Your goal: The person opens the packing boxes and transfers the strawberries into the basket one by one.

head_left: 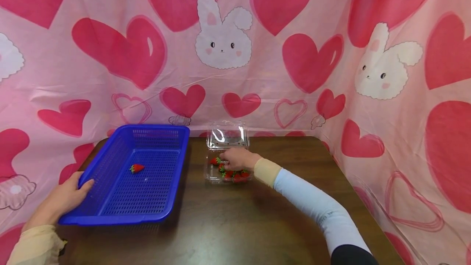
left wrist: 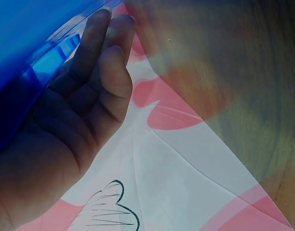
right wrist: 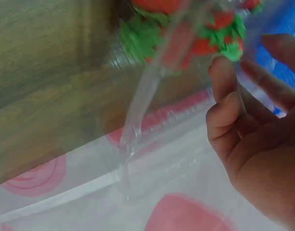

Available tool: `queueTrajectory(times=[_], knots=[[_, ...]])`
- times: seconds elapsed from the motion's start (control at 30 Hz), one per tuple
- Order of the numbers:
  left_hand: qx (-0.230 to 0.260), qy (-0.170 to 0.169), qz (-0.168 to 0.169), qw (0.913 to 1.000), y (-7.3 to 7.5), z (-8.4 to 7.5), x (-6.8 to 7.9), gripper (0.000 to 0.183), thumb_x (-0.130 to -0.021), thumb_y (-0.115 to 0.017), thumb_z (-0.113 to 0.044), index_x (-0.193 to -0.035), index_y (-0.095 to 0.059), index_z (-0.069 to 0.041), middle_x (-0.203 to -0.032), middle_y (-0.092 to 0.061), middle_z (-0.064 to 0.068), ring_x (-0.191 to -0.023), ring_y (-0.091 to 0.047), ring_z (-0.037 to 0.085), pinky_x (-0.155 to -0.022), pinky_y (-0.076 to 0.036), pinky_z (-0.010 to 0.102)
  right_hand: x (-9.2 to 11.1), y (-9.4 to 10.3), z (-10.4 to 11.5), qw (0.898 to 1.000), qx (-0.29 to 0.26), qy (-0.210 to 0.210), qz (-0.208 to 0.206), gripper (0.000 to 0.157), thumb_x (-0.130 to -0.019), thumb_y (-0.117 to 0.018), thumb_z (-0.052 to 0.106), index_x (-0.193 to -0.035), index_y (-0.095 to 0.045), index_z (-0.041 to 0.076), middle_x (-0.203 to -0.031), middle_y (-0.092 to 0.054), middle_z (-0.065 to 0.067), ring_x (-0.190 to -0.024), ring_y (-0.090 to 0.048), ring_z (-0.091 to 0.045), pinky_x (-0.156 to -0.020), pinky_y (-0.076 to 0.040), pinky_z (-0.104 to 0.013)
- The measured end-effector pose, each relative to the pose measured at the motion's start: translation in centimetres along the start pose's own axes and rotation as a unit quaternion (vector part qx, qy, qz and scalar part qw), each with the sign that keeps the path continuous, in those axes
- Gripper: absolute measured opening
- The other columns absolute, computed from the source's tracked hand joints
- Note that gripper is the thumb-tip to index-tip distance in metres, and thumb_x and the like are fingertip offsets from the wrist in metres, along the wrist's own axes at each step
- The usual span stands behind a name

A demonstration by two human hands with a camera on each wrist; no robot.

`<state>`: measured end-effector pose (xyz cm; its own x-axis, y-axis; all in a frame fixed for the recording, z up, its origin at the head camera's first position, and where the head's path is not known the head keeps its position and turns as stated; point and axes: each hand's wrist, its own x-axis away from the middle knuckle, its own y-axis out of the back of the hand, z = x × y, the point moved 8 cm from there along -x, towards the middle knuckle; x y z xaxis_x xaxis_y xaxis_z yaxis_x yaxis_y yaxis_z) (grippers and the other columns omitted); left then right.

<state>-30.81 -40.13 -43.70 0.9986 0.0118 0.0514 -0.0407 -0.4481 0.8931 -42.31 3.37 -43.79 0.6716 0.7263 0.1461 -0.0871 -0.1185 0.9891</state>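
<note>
My left hand [head_left: 68,195] holds a blue plastic basket [head_left: 128,218] by its near left corner, thumb over the rim. In the left wrist view the fingers [left wrist: 116,79] bend against the outside of the basket [left wrist: 22,53]. One strawberry [head_left: 137,168] lies inside. My right hand [head_left: 239,158] is over a clear hinged plastic box [head_left: 211,175] with several strawberries [head_left: 241,176] in it. Another strawberry [head_left: 215,161] is beside its fingertips. In the right wrist view the loosely bent fingers [right wrist: 224,115] come right up to the green strawberry leaves [right wrist: 230,50], with a gap between the digits.
The box's clear lid [head_left: 228,137] stands raised at the back. Both containers are on a dark wooden table [head_left: 294,216]. A pink curtain [head_left: 272,105] with hearts and rabbits hangs close behind the table and along its right side.
</note>
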Motion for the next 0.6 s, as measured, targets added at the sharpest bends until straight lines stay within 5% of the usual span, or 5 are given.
queueTrajectory(times=[0.2,0.6], knots=[[-0.003,-0.001,0.000,1.0000,-0.1,0.1,0.1,0.063,-0.102,-0.044,-0.034,-0.131,-0.029,0.020,-0.111,-0.051,0.046,-0.087,-0.059,0.054,-0.074,-0.049,0.061,-0.6,-1.0,1.2,1.000,0.010,0.016,0.017,0.029,-0.091,-0.068,0.026,-0.118,-0.068,0.015,-0.100,-0.072,-0.001,-0.089,-0.066,-0.017,-0.080,-0.057,-0.033],[-0.003,0.002,0.002,1.0000,-0.2,0.4,0.4,0.064,-0.102,-0.043,-0.036,-0.131,-0.029,0.020,-0.111,-0.051,0.046,-0.089,-0.058,0.055,-0.075,-0.049,0.061,-2.0,-2.0,1.9,0.999,0.031,0.000,0.043,0.004,-0.088,-0.066,0.022,-0.088,-0.068,0.018,-0.076,-0.062,0.005,-0.072,-0.056,-0.013,-0.065,-0.050,-0.033]])
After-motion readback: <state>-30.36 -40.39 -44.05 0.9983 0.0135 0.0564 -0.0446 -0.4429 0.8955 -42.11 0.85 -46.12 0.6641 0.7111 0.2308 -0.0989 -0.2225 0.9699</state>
